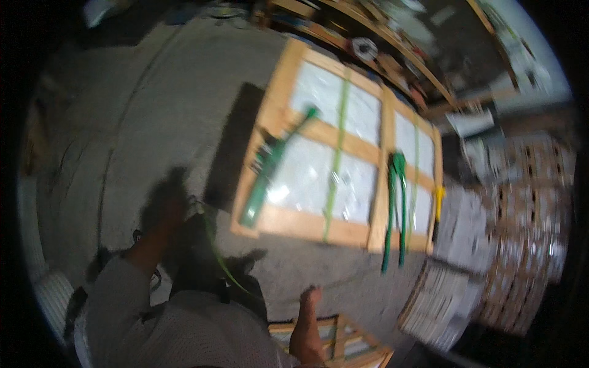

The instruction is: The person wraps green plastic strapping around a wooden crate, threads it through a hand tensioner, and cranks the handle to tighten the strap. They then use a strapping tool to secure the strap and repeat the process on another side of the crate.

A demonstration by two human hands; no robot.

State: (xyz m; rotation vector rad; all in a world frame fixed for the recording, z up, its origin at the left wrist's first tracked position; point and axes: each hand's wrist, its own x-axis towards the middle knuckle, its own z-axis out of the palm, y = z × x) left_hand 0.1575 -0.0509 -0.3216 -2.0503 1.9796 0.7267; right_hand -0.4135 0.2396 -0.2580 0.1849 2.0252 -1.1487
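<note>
My left hand [179,202], dark in shadow, is held out over the floor and appears closed at one end of a thin green strap [216,257]. From there the strap hangs in a curve down toward my right side. My right hand [310,297] is closed low in front of me, and the strap runs toward it; what lies in its fingers is too blurred to make out. Beyond my hands stands a wooden crate [350,236] with white wrapped panels, bound by light green straps. On the crate lie a green strapping tool [261,190] and a looped dark green sling [399,168].
A second, smaller wooden crate [338,331] stands by my right forearm. Stacked flat cartons [438,300] and wrapped boxes [521,202] rise at the right. A cluttered wooden shelf [392,37] is at the back. Concrete floor [165,92] stretches to the left.
</note>
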